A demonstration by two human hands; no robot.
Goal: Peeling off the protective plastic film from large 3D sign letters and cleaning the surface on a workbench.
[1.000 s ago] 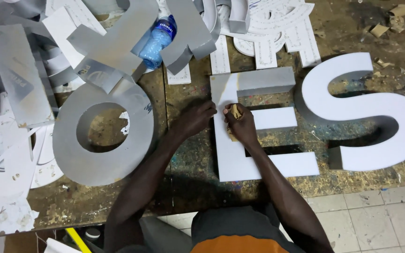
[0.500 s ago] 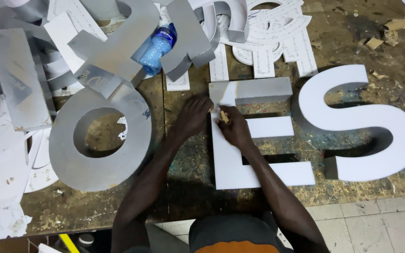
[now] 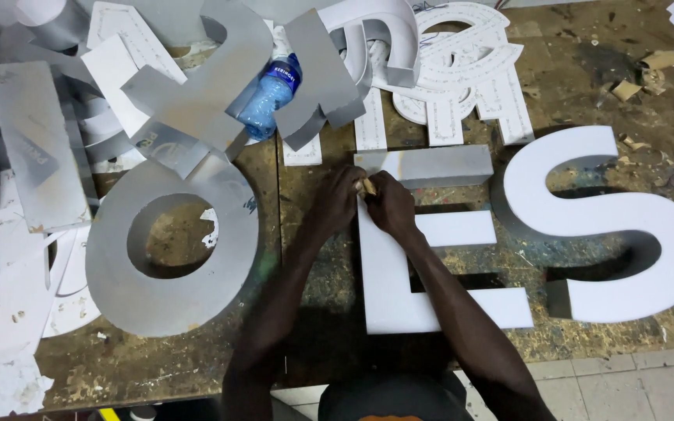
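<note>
While closed, hands pinch film, letter E

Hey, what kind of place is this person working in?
Probably a sign-making workshop. Big three-dimensional letters lie on a worn wooden bench: a white S, a white E under both hands, a grey O, with more letter parts piled behind.

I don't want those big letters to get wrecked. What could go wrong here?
Both hands, left hand and right hand, pinch a small tan piece at the top corner of the E-shaped letter; a slip might scratch its white face. The blue water bottle lies tilted among stacked grey letters and could roll down onto the workbench.
</note>
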